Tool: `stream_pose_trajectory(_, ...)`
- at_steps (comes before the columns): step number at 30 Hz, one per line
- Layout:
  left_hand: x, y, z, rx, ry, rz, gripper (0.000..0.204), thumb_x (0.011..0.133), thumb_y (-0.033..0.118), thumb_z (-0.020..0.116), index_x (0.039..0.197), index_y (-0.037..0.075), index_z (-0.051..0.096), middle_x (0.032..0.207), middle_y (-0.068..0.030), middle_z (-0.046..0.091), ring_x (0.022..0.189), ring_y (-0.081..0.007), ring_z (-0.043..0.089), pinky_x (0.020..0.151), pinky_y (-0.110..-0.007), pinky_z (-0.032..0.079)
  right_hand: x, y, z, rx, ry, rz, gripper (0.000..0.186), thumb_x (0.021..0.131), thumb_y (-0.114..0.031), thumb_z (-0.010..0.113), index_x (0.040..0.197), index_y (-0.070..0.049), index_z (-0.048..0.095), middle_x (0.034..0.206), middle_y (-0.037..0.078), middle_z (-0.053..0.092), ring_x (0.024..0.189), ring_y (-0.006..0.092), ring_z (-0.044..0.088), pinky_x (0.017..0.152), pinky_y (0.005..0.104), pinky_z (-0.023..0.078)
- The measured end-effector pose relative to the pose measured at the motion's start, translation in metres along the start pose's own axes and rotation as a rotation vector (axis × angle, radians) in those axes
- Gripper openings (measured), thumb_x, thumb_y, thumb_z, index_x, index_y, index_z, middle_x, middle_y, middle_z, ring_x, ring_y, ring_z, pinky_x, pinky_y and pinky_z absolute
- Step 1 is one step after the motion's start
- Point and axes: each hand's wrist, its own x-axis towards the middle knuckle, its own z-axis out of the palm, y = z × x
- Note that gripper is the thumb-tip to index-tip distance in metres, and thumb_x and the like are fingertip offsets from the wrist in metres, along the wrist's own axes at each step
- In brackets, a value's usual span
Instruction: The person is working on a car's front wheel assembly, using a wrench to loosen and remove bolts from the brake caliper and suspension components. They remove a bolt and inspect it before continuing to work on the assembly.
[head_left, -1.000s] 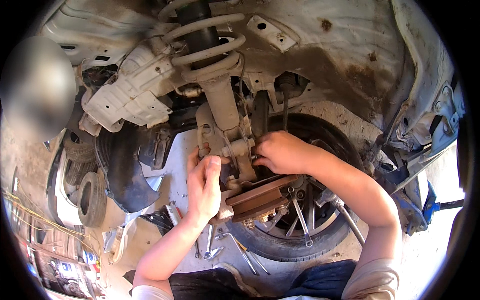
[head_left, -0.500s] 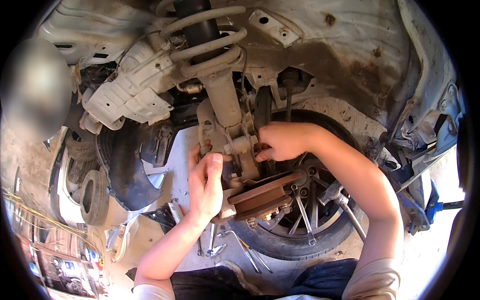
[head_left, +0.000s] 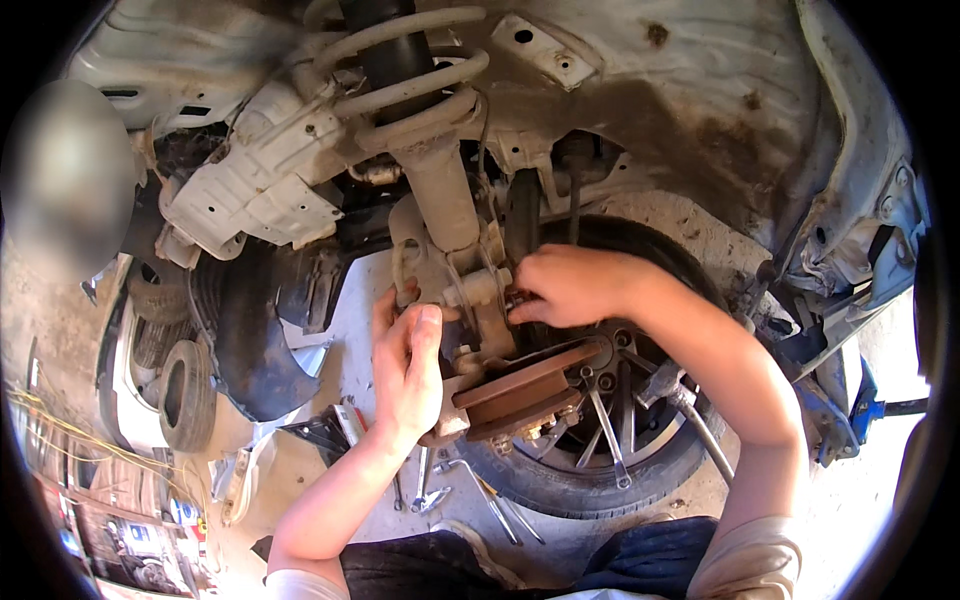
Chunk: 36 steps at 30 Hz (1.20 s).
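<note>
A dusty suspension strut (head_left: 440, 205) with a pale coil spring (head_left: 410, 103) comes down in the middle to the knuckle bracket (head_left: 480, 292). On the bracket's left side is my left hand (head_left: 408, 365), its thumb up and its fingers curled in behind the part. What those fingertips hold is hidden. Opposite it, my right hand (head_left: 570, 285) is bent closed against the bracket's right side, and whatever it pinches cannot be made out. Below both hands sits a rusty brake disc (head_left: 530, 392).
Under the disc a wheel (head_left: 655, 490) lies flat, with a wrench (head_left: 608, 440) and a hammer (head_left: 685, 400) on it. More hand tools (head_left: 485, 500) lie on the floor. A black fender liner (head_left: 245, 340) and used tyres (head_left: 187, 395) stand left; a blue jack (head_left: 868, 412) is right.
The whole view has shifted very slightly. Both hands keep their places on either side of the bracket.
</note>
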Motion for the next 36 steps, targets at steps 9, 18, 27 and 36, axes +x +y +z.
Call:
stream_pose_trajectory(9,0.001,0.001,-0.001,-0.089,0.020,-0.006,0.042,0.100,0.034,0.046,0.093,-0.001,0.069,0.112,-0.0209,0.062,0.128,-0.0306,0.040,0.107,-0.040,0.028,0.007,-0.005,-0.004,-0.007,-0.055,0.017,0.031,0.086,-0.026,0.066,0.085,0.004,0.069,0.083,0.026,0.066,0.086,0.0421,0.063,0.074,0.0475,0.049)
stream_pose_trajectory(18,0.002,0.004,0.000,-0.042,-0.008,0.012,0.043,0.100,0.033,0.043,0.095,-0.001,0.069,0.126,-0.0168,0.051,0.123,-0.0272,0.045,0.105,-0.038,0.031,-0.008,0.000,0.009,-0.003,0.113,-0.054,0.031,0.088,-0.027,0.064,0.087,0.004,0.068,0.079,0.023,0.065,0.085,0.0421,0.063,0.078,0.0472,0.050)
stream_pose_trajectory(27,0.000,-0.002,-0.002,-0.020,0.002,-0.005,0.047,0.100,0.037,0.043,0.090,-0.002,0.068,0.118,-0.0145,0.055,0.118,-0.0258,0.046,0.104,-0.037,0.030,-0.088,0.031,0.062,-0.061,-0.109,0.619,0.041,0.093,-0.039,0.056,0.100,0.000,0.065,0.098,0.023,0.067,0.095,0.0363,0.066,0.080,0.0454,0.054)
stream_pose_trajectory(36,0.000,-0.010,-0.001,-0.085,0.007,-0.042,0.035,0.097,0.032,0.055,0.094,0.000,0.069,0.128,-0.0252,0.049,0.130,-0.0326,0.041,0.103,-0.040,0.033,-0.088,0.017,0.166,-0.141,-0.339,0.710,0.045,0.087,-0.041,0.060,0.110,-0.003,0.067,0.100,0.016,0.071,0.094,0.0324,0.069,0.077,0.0418,0.056)
